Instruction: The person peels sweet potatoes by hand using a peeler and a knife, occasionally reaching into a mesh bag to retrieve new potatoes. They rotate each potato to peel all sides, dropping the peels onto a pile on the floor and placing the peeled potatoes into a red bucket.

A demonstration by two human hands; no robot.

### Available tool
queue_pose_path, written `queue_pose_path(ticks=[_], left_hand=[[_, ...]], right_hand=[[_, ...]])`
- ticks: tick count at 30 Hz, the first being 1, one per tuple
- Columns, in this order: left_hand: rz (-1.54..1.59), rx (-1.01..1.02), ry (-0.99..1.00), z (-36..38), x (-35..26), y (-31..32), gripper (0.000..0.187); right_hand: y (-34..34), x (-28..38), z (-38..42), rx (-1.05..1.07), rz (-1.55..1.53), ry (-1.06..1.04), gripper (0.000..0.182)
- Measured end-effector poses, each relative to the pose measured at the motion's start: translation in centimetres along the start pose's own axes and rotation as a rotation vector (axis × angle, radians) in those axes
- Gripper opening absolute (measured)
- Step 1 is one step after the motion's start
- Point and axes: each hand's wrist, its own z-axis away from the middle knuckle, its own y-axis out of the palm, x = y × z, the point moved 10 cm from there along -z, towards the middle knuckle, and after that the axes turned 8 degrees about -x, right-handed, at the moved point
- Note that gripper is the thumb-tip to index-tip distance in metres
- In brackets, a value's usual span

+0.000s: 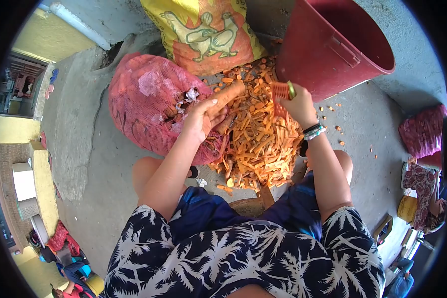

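Note:
My left hand (201,120) is wrapped around the lower end of a long orange carrot (229,94), which points up and to the right. In my right hand (300,107) is a peeler (281,91) with a reddish ridged part and a green end; its blade is hard to make out. The peeler is a short way right of the carrot's tip, apart from it. Below both hands lies a heap of carrot peelings (258,141) on the floor between my legs. A torn pink mesh sack (143,97) stands beside my left hand, with dark contents showing through its opening.
A large red bin (315,54) stands ahead on the right. Beside it is a yellow and orange sack (208,37) printed with chickens. Carrot ends are scattered on the concrete floor (102,181). Another pink sack (422,131) and other people are at the edges.

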Motion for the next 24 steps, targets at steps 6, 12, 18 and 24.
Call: queue_pose_path(ticks=[6, 12, 18, 24], left_hand=[[0.045, 0.214, -0.141, 2.3, 3.3, 4.4, 0.039], [0.158, 0.274, -0.167, 2.0, 2.9, 6.4, 0.043], [0.206, 0.057, -0.147, -0.3, 3.3, 4.9, 0.055], [-0.177, -0.009, -0.14, -1.0, 5.3, 3.9, 0.052]], right_hand=[[2.4, 0.3, 1.2, 0.126, -0.922, 0.355, 0.021], [4.0, 1.6, 2.3, -0.023, -1.031, 0.334, 0.025], [4.2, 4.4, 2.9, -0.139, -0.828, 0.12, 0.026], [2.8, 3.6, 0.4, -0.201, -0.702, 0.033, 0.033]])
